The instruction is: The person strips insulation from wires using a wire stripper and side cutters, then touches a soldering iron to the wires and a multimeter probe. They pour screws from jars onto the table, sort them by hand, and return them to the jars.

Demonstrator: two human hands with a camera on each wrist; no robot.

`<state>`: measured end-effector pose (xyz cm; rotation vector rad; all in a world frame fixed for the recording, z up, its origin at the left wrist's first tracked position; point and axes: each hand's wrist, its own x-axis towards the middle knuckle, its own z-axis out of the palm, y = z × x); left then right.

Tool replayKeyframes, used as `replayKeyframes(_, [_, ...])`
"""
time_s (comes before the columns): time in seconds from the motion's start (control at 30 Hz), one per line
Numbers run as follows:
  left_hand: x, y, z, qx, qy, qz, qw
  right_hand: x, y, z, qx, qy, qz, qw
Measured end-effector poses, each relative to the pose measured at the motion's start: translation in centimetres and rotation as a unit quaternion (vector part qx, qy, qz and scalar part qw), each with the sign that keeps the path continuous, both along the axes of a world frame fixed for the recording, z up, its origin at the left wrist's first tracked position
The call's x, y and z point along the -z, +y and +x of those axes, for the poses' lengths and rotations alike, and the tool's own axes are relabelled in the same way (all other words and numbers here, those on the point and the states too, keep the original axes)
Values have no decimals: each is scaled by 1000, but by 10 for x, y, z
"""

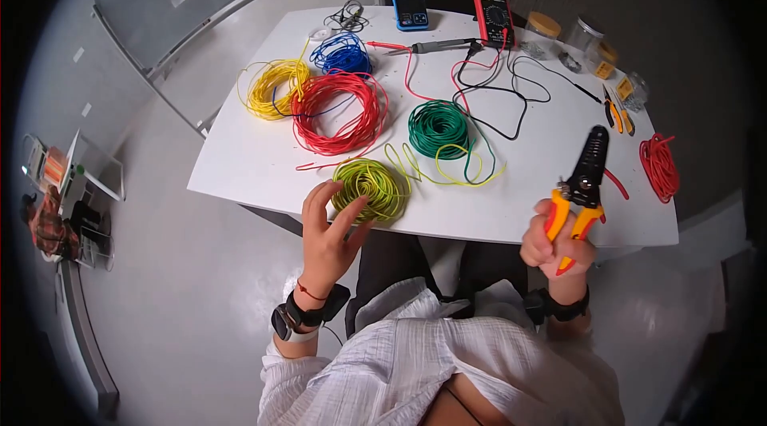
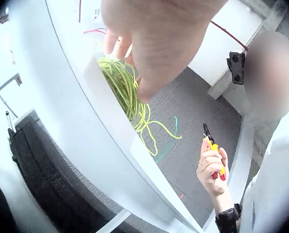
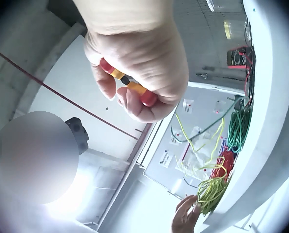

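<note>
My left hand [image 1: 327, 226] is at the yellow-green wire coil [image 1: 369, 189] by the table's front edge. Its fingers are spread, fingertips at the coil's left and near sides; in the left wrist view the coil [image 2: 119, 90] shows below the fingers. My right hand [image 1: 559, 244] grips wire strippers [image 1: 590, 178] by their yellow-and-red handles, the black jaws pointing up. In the right wrist view, fingers wrap around the handles [image 3: 137, 88]. A loose yellow-green end trails right from the coil towards a green wire coil [image 1: 438, 130].
Red [image 1: 339, 114], yellow [image 1: 278, 89] and blue [image 1: 342, 54] wire coils lie at the left. Farther back are a soldering iron [image 1: 439, 46], a blue-cased device [image 1: 411, 12], a multimeter [image 1: 494, 17] and several jars [image 1: 542, 30]. Pliers [image 1: 615, 113] and another red coil [image 1: 660, 169] lie right.
</note>
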<state>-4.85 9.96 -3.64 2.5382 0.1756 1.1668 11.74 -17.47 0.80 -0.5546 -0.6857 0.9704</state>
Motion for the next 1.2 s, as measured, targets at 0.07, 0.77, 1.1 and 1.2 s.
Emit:
replayKeyframes(0.07, [0, 3, 1, 6, 4, -8, 1000, 2, -12, 8, 4, -42, -4, 999])
replayKeyframes(0.77, [-75, 149, -4, -74, -41, -187, 979, 5, -45, 29, 212, 38, 41, 976])
replayKeyframes(1.1, [-83, 140, 36, -29, 18, -100, 994, -27, -25, 35, 311, -88, -131, 937])
replayKeyframes(1.2, [-84, 144, 37, -17, 22, -120, 992, -38, -14, 49, 310, -168, -160, 922])
